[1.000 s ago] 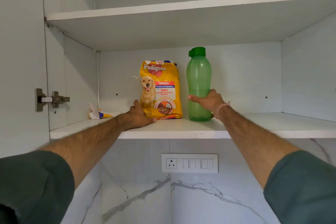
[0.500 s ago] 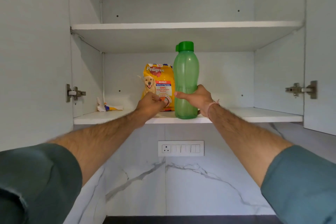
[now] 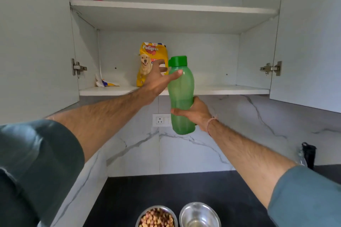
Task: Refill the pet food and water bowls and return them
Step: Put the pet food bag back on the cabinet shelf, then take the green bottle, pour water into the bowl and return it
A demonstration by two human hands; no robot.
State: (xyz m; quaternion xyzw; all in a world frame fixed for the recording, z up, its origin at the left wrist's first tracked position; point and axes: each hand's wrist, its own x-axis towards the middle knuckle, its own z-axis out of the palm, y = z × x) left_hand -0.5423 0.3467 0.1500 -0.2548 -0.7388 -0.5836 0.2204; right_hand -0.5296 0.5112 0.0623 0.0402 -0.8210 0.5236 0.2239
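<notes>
Water step: my right hand [image 3: 193,114] grasps the green plastic bottle [image 3: 181,88]; my released left hand [image 3: 156,81] seemingly touches it; uncap next.

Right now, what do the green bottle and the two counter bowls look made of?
The green bottle: translucent plastic, satin finish; a darker liquid level seems to show through its wall. The kibble bowl and the right bowl: polished metal, probably stainless steel; the rims and the bare inside reflect brightly.
</notes>
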